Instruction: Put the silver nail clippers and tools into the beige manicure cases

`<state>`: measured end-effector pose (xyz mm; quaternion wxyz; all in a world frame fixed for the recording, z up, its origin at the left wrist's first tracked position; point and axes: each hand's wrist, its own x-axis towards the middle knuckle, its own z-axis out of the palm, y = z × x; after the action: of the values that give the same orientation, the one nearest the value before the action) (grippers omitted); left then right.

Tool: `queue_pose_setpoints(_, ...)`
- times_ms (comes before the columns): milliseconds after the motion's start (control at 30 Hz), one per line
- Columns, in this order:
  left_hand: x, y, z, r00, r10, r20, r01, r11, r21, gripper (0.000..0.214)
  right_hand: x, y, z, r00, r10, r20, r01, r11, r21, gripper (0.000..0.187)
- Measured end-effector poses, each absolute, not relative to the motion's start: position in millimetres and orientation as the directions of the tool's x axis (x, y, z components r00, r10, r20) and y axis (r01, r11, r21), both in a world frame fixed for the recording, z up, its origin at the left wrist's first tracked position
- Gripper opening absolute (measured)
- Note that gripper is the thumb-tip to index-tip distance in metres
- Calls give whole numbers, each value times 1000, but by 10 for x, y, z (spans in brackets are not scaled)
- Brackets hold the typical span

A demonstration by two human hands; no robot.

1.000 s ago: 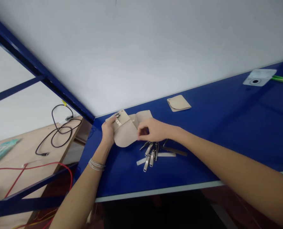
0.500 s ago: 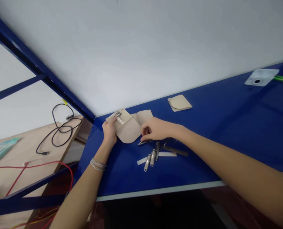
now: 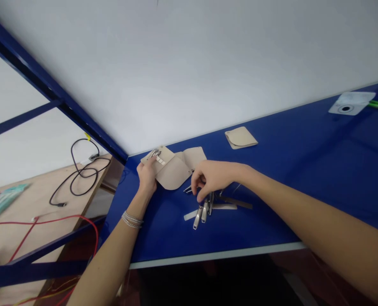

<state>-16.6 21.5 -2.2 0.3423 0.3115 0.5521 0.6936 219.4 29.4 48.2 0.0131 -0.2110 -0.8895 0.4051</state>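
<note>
Left hand point(image 3: 147, 176) grips open beige case point(image 3: 174, 174), metal tools point(image 3: 156, 153) at its pocket; half-curled right hand point(image 3: 211, 176), grip unclear, over nail clippers point(image 3: 204, 211) on blue table point(image 3: 163, 233); 1 folded case point(image 3: 241, 137) near wall point(image 3: 208, 63).

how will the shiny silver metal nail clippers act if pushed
The clippers would probably slide, as the glossy blue tabletop looks smooth. Their long, flat shape suggests little rolling. Being metal, they'd likely stay stiff.

Two hands point(image 3: 146, 175), three beige cases point(image 3: 172, 172), at least three metal clippers point(image 3: 204, 212)
</note>
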Motion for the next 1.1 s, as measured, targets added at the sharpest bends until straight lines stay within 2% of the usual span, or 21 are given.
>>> queue_pose_setpoints(100,-172,215,-30,-567,822,54,-132,-156,979,29,2297,373,540,-889,411,-202,427,584,-690,30)
queue_pose_setpoints(300,-198,218,-59,-583,811,49,-99,-131,986,28,2355,426,502,-868,352,-351,496,587,-640,43)
queue_pose_setpoints(433,-202,225,-77,-584,810,57,-89,-134,987,29,2298,393,444,-864,357,-356,504,610,-611,36)
queue_pose_setpoints(500,-191,224,-70,-594,803,43,-106,-131,986,29,2305,392,465,-884,356,-304,466,618,-633,33)
queue_pose_setpoints(600,-160,209,-31,-590,807,7,-148,-117,982,31,2325,393,517,-906,402,-131,374,616,-694,30)
queue_pose_setpoints(700,-119,177,37,-503,863,-43,-266,-107,958,32,2296,380,520,-836,544,77,297,565,-770,27)
queue_pose_setpoints(800,-89,145,90,-440,892,-100,-360,-73,930,28,2229,374,467,-700,686,201,275,518,-810,26)
queue_pose_setpoints(967,-64,117,56,-357,932,-63,-273,-39,961,25,2147,386,356,-543,780,311,315,532,-786,23)
queue_pose_setpoints(1100,-18,81,17,-278,960,25,-151,-69,986,28,2117,370,285,-557,743,372,380,626,-681,18)
